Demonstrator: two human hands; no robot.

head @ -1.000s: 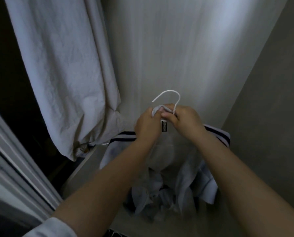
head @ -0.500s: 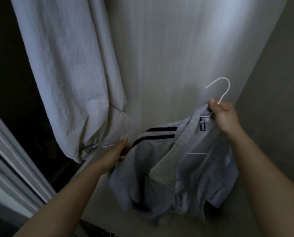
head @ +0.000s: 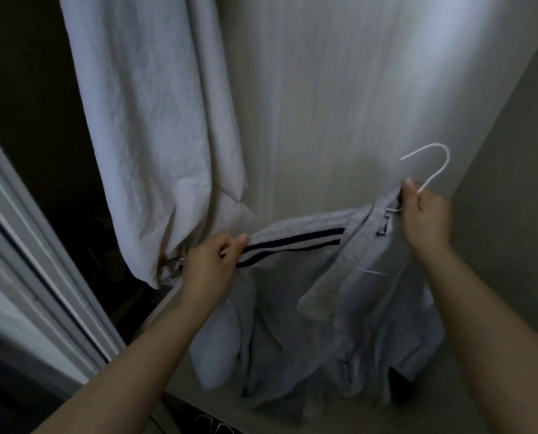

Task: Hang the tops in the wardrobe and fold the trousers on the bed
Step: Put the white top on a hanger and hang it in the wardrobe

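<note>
A light grey top with two dark stripes along its shoulder hangs in front of me inside the wardrobe. It sits on a white wire hanger whose hook points up and left. My right hand grips the hanger's neck together with the top's collar. My left hand pinches the striped shoulder edge at the left and holds it out sideways. The rest of the top droops in loose folds between my forearms.
A long white garment hangs at the left, its hem beside my left hand. The wardrobe's pale back wall is ahead and a side wall at the right. The white door frame runs along the lower left.
My hands have parted from the collar. The right one carried the hanger to the right and slightly up. The left one dropped to the striped shoulder and drew it out to the left.
</note>
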